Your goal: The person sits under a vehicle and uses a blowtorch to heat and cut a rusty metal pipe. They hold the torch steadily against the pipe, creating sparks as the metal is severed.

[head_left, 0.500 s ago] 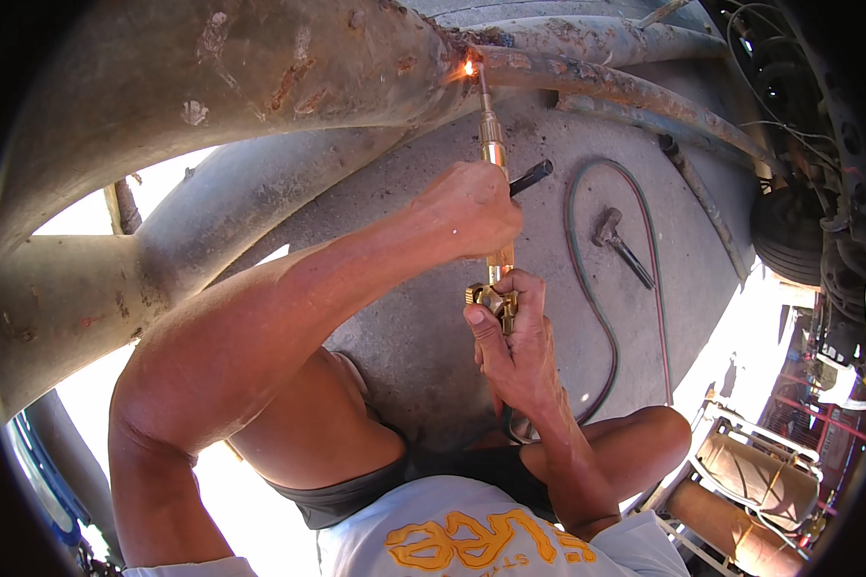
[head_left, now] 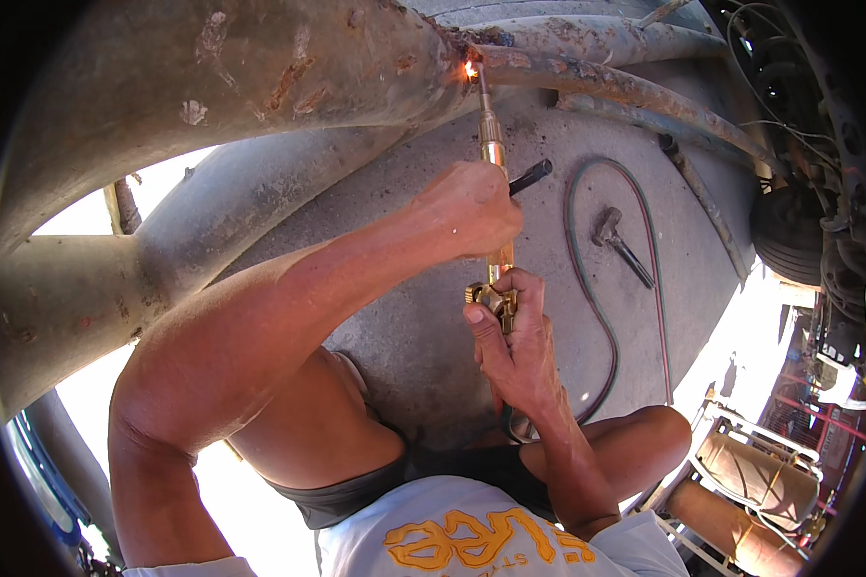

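Note:
A brass gas torch (head_left: pixel 492 144) points away from me, its tip at the rusty joint between a large pipe (head_left: pixel 231 72) and a thinner rusted pipe (head_left: pixel 635 85). A bright orange glow (head_left: pixel 471 69) burns at that tip. My left hand (head_left: pixel 476 207) is closed in a fist round the torch's barrel, and a black rod-like end (head_left: pixel 531 177) sticks out past it; whether the fist holds this too cannot be made out. Behind it, my right hand (head_left: pixel 518 332) grips the torch's rear, with thumb and fingers at the brass valves (head_left: pixel 486 298).
A looped twin hose (head_left: pixel 587 288) lies on the concrete floor (head_left: pixel 414 317) to the right, round a hammer (head_left: pixel 621 245). Beyond are a loose metal bar (head_left: pixel 704 207) and a tyre (head_left: pixel 792 236). Brown cylinders (head_left: pixel 755 481) rest in a white frame at lower right.
The glow at the torch tip has shifted slightly in shape and colour. Both hands and the torch keep nearly the same position.

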The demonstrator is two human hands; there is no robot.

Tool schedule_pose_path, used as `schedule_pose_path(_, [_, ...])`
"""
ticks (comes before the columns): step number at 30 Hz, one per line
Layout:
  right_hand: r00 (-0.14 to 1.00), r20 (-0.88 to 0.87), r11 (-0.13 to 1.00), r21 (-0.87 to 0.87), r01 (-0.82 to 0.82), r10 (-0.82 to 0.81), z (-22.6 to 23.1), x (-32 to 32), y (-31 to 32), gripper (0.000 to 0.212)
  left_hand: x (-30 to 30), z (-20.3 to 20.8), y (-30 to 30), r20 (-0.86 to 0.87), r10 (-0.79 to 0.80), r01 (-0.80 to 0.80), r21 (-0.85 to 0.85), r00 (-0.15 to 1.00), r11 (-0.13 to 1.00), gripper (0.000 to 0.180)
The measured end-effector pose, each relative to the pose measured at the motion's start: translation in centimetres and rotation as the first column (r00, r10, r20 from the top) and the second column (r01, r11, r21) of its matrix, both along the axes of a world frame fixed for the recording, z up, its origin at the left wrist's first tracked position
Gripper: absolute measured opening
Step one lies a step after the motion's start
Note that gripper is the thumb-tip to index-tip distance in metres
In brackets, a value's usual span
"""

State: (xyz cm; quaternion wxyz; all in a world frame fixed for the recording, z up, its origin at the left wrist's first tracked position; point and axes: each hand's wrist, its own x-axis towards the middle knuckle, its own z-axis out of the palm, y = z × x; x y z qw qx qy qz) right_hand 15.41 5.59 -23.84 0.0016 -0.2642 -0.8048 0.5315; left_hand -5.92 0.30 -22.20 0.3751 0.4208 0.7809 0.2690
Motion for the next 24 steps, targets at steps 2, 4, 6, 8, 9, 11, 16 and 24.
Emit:
schedule_pose_path(2, [1.0, -0.006, 1.0, -0.018, 0.012, -0.012, -0.04, 0.03, -0.05, 0.038, 0.15, 0.2, 0.2, 0.077, 0.096, -0.093, -0.044, 0.992, 0.995, 0.052])
schedule_pose_path(4, [1.0, -0.003, 1.0, -0.006, 0.005, -0.005, -0.02, 0.12, -0.04, 0.038, 0.23, 0.34, 0.28, 0.129, 0.165, -0.155, -0.081, 0.978, 0.985, 0.052])
schedule_pose_path(6, [1.0, 0.003, 1.0, -0.007, 0.008, -0.008, -0.02, 0.16, -0.04, 0.038, 0.22, 0.36, 0.26, 0.132, 0.167, -0.157, -0.082, 0.977, 0.984, 0.052])
schedule_pose_path(8, [1.0, 0.013, 1.0, -0.022, 0.019, -0.019, -0.06, 0.16, -0.04, 0.038, 0.12, 0.26, 0.11, 0.072, 0.068, -0.065, -0.04, 0.995, 0.997, 0.051])
schedule_pose_path(9, [1.0, 0.006, 1.0, 0.001, 0.006, -0.006, -0.07, 0.16, -0.03, 0.038, 0.06, 0.19, 0.04, 0.041, 0.019, -0.019, -0.021, 0.999, 1.0, 0.051])
schedule_pose_path(11, [1.0, 0.023, 1.0, -0.013, 0.013, -0.013, -0.11, 0.16, 0.0, 0.038, 0.02, 0.03, -0.01, -0.005, -0.012, 0.012, 0.007, 1.0, 1.0, 0.051])
schedule_pose_path(16, [1.0, 0.014, 1.0, 0.017, 0.005, -0.005, -0.16, 0.17, 0.07, 0.039, 0.04, -0.21, 0.12, -0.011, -0.007, 0.007, -0.006, 1.0, 1.0, 0.05])
schedule_pose_path(24, [1.0, 0.021, 0.999, 0.036, 0.004, -0.005, -0.1, 0.01, -0.11, 0.04, 0.0, -0.5, 0.11, -0.13, -0.1, 0.101, 0.005, 0.986, 0.995, 0.043])
